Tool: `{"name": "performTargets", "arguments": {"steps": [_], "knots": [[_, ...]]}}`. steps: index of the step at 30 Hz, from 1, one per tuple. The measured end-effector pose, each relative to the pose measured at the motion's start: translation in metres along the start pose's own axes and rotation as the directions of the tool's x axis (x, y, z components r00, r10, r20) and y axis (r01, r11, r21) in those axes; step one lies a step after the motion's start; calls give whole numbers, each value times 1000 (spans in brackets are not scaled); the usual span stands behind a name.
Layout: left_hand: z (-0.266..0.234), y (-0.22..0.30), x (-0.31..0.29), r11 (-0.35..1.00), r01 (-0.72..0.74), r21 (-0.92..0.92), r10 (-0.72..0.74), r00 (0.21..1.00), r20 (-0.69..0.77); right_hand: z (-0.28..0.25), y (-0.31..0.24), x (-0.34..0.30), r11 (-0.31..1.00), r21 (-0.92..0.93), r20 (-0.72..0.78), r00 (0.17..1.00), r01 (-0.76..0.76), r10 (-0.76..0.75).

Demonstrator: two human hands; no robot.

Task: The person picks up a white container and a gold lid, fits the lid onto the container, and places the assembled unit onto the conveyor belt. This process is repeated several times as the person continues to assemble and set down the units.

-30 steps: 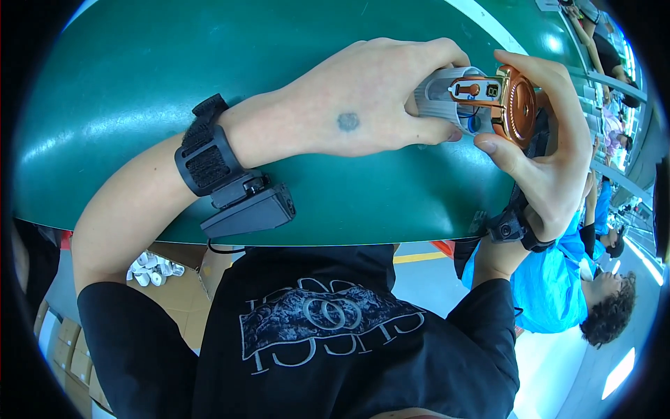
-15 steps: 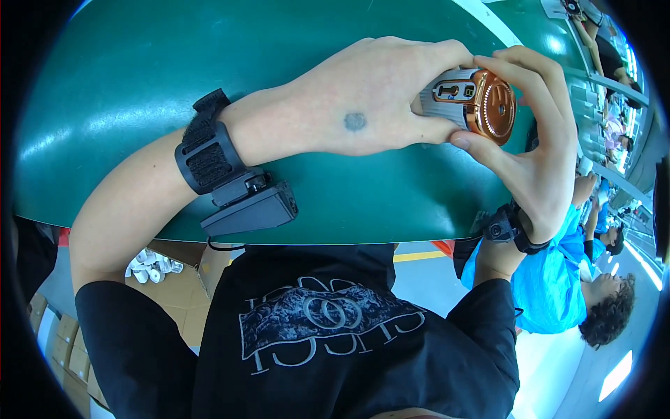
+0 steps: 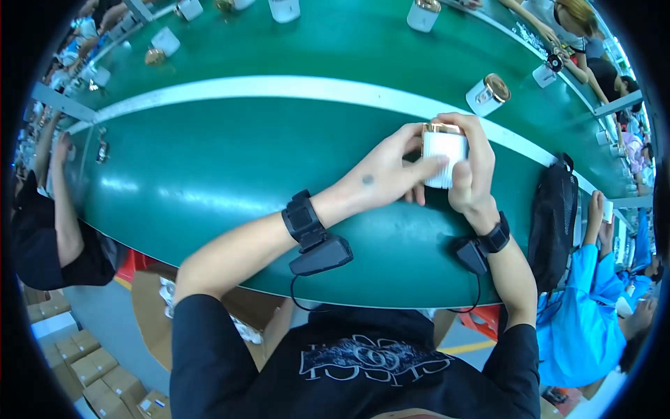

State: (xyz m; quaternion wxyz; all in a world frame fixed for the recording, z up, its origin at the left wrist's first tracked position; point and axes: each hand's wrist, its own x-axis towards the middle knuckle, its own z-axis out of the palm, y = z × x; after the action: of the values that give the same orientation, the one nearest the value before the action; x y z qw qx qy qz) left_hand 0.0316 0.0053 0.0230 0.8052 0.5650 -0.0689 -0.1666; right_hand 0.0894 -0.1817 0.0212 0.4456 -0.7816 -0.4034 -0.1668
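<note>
Both hands hold a white ribbed cylindrical device (image 3: 444, 155) with a copper-coloured top, just above the green table. My left hand (image 3: 380, 172) grips it from the left, its thumb across the ribbed front and other fingers partly hidden behind and below. My right hand (image 3: 477, 162) curls around the right side, fingers over the top edge and thumb near the front. The device stands roughly upright, copper end up. A similar white device (image 3: 486, 96) with a copper top sits tilted beyond my right hand, touching neither hand.
A white strip (image 3: 279, 86) crosses the green table (image 3: 230, 150). More devices, such as one white cylinder (image 3: 423, 15), stand past it. A black bag (image 3: 553, 213) lies at the right edge. Co-workers sit on both sides; an open carton (image 3: 150, 307) is below left.
The device has turned from lying with its copper end to the right to standing with that end up. My view has shifted, showing more of the table; both hands still hold the device.
</note>
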Motion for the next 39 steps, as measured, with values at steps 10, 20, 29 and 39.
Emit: {"name": "performTargets", "arguments": {"steps": [10, 20, 29, 39], "knots": [[-34, 6, 15, 732, -141, 667, 297, 947, -126, 38, 24, 44, 951, 163, 59, 965, -262, 256], [-43, 20, 14, 735, -109, 670, 201, 978, -62, 37, 25, 42, 964, 206, 11, 986, -167, 168], [-38, 1, 38, 860, -318, 400, 414, 893, -180, 66, 23, 46, 924, 275, -163, 934, -266, 317], [-24, 2, 67, 607, -66, 792, 584, 713, -388, 65, 32, 52, 868, 220, -151, 863, -445, 482]]}}
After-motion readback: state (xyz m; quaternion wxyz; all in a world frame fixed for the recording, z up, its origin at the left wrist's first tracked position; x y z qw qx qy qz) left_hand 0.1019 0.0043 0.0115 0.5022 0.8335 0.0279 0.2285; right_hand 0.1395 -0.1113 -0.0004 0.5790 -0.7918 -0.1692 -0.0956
